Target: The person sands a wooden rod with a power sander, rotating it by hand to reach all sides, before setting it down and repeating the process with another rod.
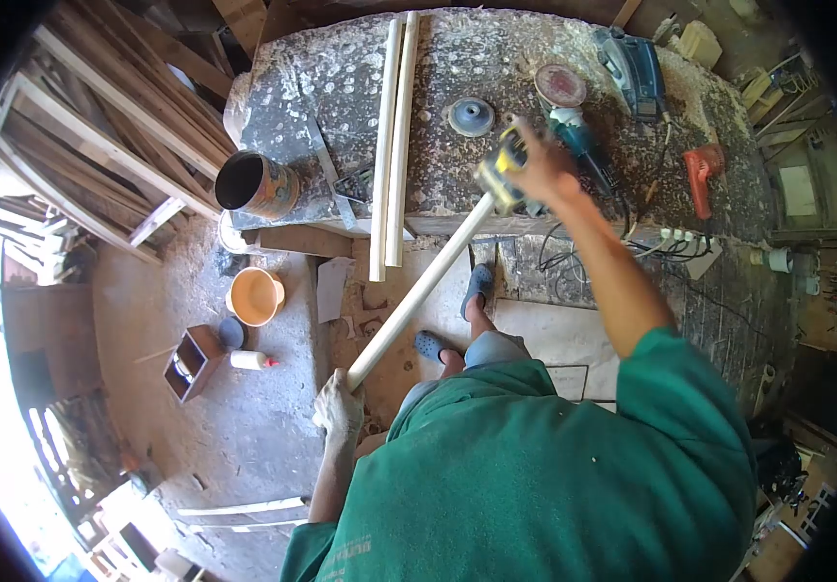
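My left hand (339, 404) is closed around the near end of a long pale wooden strip (422, 291). The strip slants up across the gap in front of my body to the edge of the workbench (341, 73). At its far end my right hand (541, 175), slightly blurred, grips a yellow and black tape measure (504, 171). Two more pale wooden strips (395, 145) lie side by side on the bench, their near ends jutting past its edge. A grey round disc pad (471, 116) rests just beyond the tape measure.
On the bench's right are a green sander (578, 141), a blue power tool (635, 73) and a red tool (701, 179) with cords. A large can (256, 184) stands left. Below lie an orange basin (255, 296), a wooden box (192, 363) and a white bottle (251, 360). Planks (113, 136) lean at left.
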Demonstrator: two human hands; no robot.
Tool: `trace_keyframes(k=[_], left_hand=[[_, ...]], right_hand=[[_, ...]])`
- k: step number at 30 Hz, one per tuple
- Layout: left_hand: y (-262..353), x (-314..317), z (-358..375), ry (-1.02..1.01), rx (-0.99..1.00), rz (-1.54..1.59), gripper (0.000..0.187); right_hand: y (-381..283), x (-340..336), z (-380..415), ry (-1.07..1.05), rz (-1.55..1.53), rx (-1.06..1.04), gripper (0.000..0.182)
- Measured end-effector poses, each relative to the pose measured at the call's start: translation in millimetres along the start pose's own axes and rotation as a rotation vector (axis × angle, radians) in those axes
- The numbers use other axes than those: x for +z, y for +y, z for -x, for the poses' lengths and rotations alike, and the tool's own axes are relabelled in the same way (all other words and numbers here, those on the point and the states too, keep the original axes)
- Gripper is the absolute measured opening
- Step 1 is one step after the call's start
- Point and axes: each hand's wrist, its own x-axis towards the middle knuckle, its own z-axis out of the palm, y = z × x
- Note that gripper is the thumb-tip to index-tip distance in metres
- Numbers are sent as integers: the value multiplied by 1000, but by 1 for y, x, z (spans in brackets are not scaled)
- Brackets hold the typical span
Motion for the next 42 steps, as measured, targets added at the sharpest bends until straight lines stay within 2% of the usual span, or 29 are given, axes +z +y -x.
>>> trace_keyframes(k=[2, 3, 4, 6, 7, 9, 10, 11, 12, 13, 14, 16, 19, 22, 24, 26, 28, 30, 31, 32, 33, 35, 36, 37, 38, 42], left_hand=[[3, 0, -1, 20, -37, -16, 22], [4, 2, 1, 3, -33, -14, 22], [6, 4, 3, -12, -27, -14, 22], [6, 6, -1, -60, -43, -19, 22], [5, 8, -3, -95, -69, -23, 22], [-4, 13, -4, -112, -53, -22, 22], [-4, 13, -4, -129, -59, -28, 21], [-2, 12, -4, -147, -67, -33, 21], [-2, 11, -2, -164, -79, -38, 21], [0, 8, -3, -171, -77, -44, 21], [2, 5, -3, -178, -74, -50, 20], [3, 5, -1, -170, -63, -45, 20], [-2, 5, 3, -128, -49, -33, 19], [1, 2, -1, -96, -54, -27, 19], [6, -3, 0, -98, -56, -36, 19], [6, 1, 1, -108, -70, -31, 20], [4, 10, 0, -100, -80, -28, 21], [4, 10, -1, -113, -81, -28, 22], [4, 10, 0, -120, -85, -27, 22], [4, 9, 0, -117, -77, -32, 23], [5, 8, 0, -111, -73, -36, 23], [-1, 12, -1, -90, -44, -40, 24], [-2, 13, -2, -98, -38, -37, 24], [-3, 14, -3, -107, -32, -33, 24], [-3, 15, -5, -114, -25, -27, 24], [-4, 2, -10, -17, 18, 147, 27]], right_hand=[[-24, 37, 48, 259, 68, -341, 70], [-66, 13, 82, -85, -41, -231, 81], [-77, 35, 105, -156, -104, -307, 76], [-104, 37, 161, -166, -268, -532, 51], [-106, 44, 177, -128, -229, -625, 55], [-104, 47, 185, -214, -215, -657, 71], [-94, 50, 174, -143, -183, -639, 70], [-82, 51, 157, -98, -177, -500, 73], [-71, 15, 108, -182, -115, -202, 74], [-47, 13, 82, -13, 7, -260, 78], [-15, 30, 45, 50, -95, -213, 81], [-11, -13, 11, 7, 0, 33, 85], [7, -14, -18, 54, 61, 45, 86], [13, 55, 6, 262, -155, -196, 77], [-50, 17, 80, 10, -32, -258, 72], [-88, 27, 129, -190, -135, -312, 71], [-107, 43, 164, -219, -110, -534, 69], [-101, 55, 173, -144, -64, -722, 62], [-103, 48, 167, -95, -124, -697, 59], [-101, 33, 154, -200, -74, -521, 62], [-83, 36, 132, -192, -44, -440, 63], [-62, 13, 84, -44, 20, -351, 63], [-44, 8, 55, -59, 38, -261, 81], [-19, 16, 25, 2, -17, -223, 86], [-20, -7, 6, -101, 40, -79, 90], [10, -8, -35, 114, 106, -154, 89]])
